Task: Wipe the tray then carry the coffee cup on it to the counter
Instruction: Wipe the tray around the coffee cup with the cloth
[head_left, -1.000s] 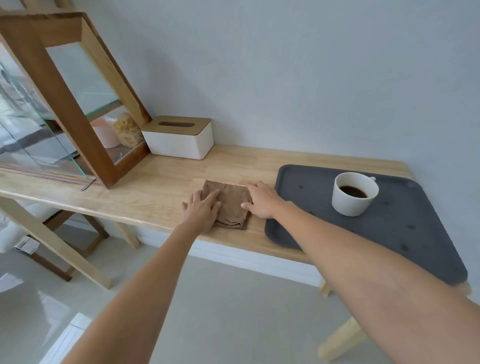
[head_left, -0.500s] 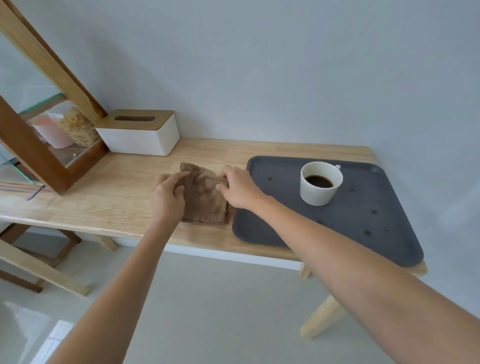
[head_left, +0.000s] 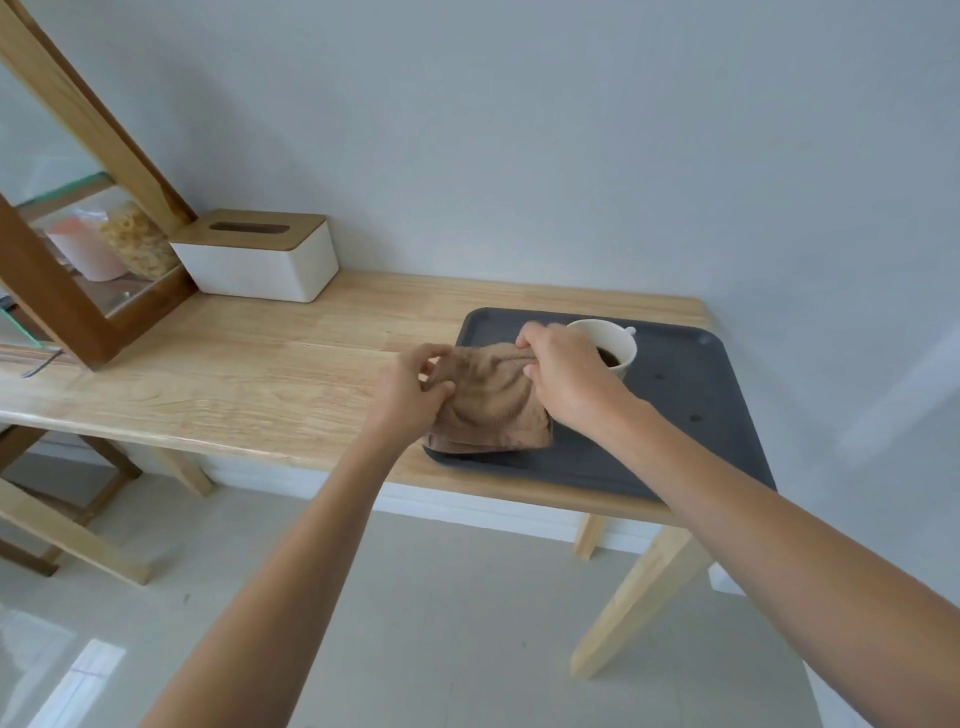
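- Brown cloth (head_left: 491, 402) is pinched at its two upper edges, the left hand (head_left: 413, 395) gripping one side and the right hand (head_left: 563, 376) the other; it hangs slack between them, its lower edge lying on the near left corner of the tray (head_left: 691, 415).
- Soft and light, the cloth is judged likely to fold and bunch under pressure; for wiping it would best be pressed flat under a palm.
- Dark spots are seen on the tray, beyond and to the right of the right hand, so the wiping is judged not yet done.
- White cup (head_left: 615, 348) stands on the tray just behind the right hand, partly hidden by it, with dark coffee inside.
- Being breakable and apt to spill, the cup is judged to need wiping around with care.
- Stiff and flat, the tray is judged best carried level, held by two opposite rims.
- Pale wooden counter (head_left: 260, 374) carries the tray, which fills its right end.
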